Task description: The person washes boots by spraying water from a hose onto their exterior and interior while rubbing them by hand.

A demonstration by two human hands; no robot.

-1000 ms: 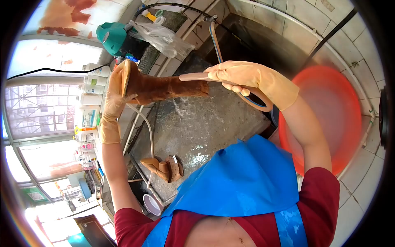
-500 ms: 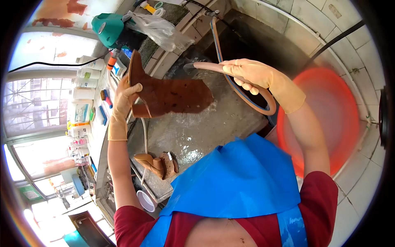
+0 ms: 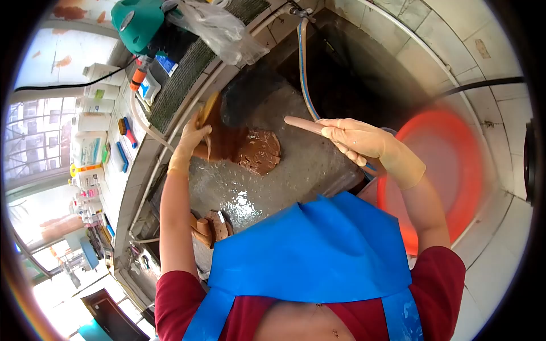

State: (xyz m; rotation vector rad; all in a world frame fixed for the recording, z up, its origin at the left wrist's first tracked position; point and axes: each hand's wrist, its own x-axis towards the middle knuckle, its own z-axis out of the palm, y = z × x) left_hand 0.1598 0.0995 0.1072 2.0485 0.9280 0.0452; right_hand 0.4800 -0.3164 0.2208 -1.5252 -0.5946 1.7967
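Note:
In the head view my left hand [image 3: 192, 142], in a pale rubber glove, is closed around the foot and heel area of a wet brown boot [image 3: 259, 152]. The boot's shaft points right, its wide opening turned partly toward me; the foot end is blurred. My right hand [image 3: 361, 139], gloved too, grips a beige hose [image 3: 304, 124] whose end points left toward the boot. Whether water leaves the hose cannot be made out. A second brown boot [image 3: 219, 226] lies on the wet grey slab [image 3: 307, 173], partly hidden by my left arm and the blue apron [image 3: 313, 244].
A red basin [image 3: 406, 234] with cloudy water stands at the right. Behind the slab, the hose runs up to a tap [image 3: 301, 12]. Along the left ledge are several bottles, brushes [image 3: 126, 132], a clear plastic bag [image 3: 222, 31] and a green device [image 3: 133, 25].
The boot has tilted, bringing its shaft opening toward me. My right hand and the hose end have moved slightly right and down. The whole view has shifted a little.

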